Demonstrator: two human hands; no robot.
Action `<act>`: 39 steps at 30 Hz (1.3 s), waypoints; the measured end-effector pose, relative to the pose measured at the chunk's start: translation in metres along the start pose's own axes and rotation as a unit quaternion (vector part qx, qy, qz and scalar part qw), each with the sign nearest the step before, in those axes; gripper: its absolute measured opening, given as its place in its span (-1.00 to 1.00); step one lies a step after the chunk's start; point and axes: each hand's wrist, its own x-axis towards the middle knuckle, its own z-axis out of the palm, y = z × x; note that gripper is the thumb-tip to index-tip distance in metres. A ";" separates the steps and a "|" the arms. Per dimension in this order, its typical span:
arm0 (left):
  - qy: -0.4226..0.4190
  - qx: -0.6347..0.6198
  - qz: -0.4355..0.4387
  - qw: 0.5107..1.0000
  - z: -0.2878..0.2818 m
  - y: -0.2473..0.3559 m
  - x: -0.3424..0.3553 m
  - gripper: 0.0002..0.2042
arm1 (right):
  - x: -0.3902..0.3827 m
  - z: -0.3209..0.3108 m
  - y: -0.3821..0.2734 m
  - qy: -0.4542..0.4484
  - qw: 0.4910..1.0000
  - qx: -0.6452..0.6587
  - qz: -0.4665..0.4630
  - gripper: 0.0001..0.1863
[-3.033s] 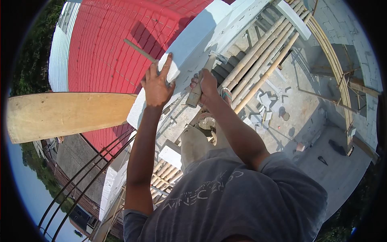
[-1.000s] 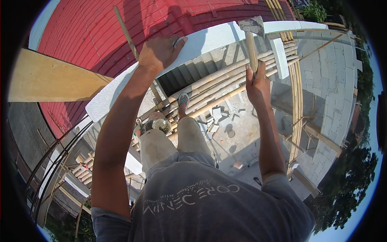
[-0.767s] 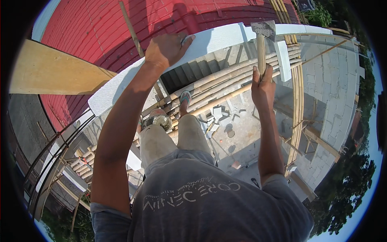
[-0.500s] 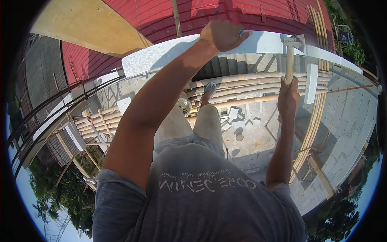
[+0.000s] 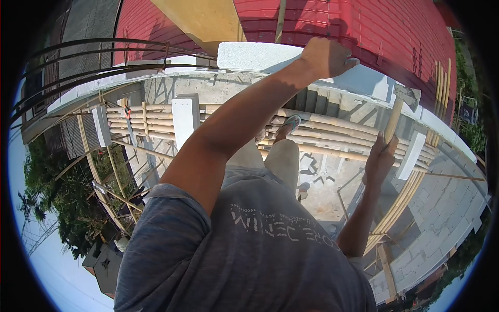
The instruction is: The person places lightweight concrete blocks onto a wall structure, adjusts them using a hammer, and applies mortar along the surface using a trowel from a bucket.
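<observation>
My left hand [image 5: 328,58] is closed in a fist over the white lightweight blocks [image 5: 260,56] that line the wall top. Whatever lies inside the fist is hidden. My right hand [image 5: 380,160] is wrapped round the wooden handle of a hammer [image 5: 394,120]. Its grey, dusty head [image 5: 408,96] points away from me, in front of the right part of the white row. Beneath my arms, a sandalled foot [image 5: 292,122] rests on bamboo poles [image 5: 343,130].
Upright white blocks stand at left [image 5: 183,122] and right [image 5: 413,156]. Dark metal rods [image 5: 130,50] stretch along the wall at left. Beyond are a tan board [image 5: 208,23] and a red tiled roof [image 5: 291,26]. Far below the poles, scraps lie on the concrete floor [image 5: 332,195].
The view has swung, so the wall and poles sit further right in the picture. The hammer tilts more to the right, still in my right hand. My left hand stays closed.
</observation>
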 end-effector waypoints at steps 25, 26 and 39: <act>0.053 0.078 -0.032 0.995 -0.022 -0.047 -0.040 -0.36 | 0.011 0.002 0.091 0.112 0.830 0.524 0.157 -0.72; 0.039 0.089 -0.055 0.994 -0.022 -0.046 -0.040 -0.35 | 0.026 -0.004 0.103 0.123 0.823 0.522 0.186 -0.72; 0.052 0.098 -0.063 0.992 -0.019 -0.048 -0.039 -0.37 | 0.091 -0.019 0.134 -0.187 0.816 0.487 0.249 -0.59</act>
